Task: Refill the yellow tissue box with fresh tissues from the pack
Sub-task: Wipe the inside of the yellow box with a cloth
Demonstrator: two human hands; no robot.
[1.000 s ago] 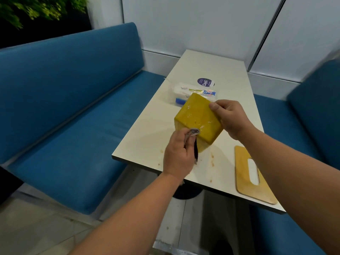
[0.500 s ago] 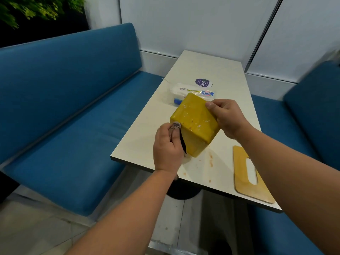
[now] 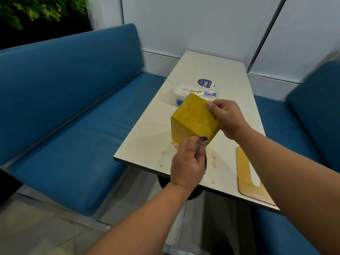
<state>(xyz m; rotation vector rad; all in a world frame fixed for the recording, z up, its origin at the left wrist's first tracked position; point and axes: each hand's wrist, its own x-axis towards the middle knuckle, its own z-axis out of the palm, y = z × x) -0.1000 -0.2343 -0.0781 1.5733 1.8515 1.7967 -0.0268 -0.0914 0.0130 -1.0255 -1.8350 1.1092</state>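
The yellow tissue box is tilted on one corner above the white table, its wet, shiny face turned up. My right hand grips its right edge. My left hand is closed on a small grey crumpled wad that touches the box's lower corner. The tissue pack, clear plastic with white tissues, lies on the table just behind the box. The box's wooden lid with a slot lies flat at the table's near right edge.
Orange crumbs and smears dot the table near its front edge. A round purple sticker sits behind the pack. Blue bench seats flank the table on both sides, with a white wall behind.
My left hand has shifted from the box's left corner down to its lower corner with the wad. The box has turned slightly in my right hand.
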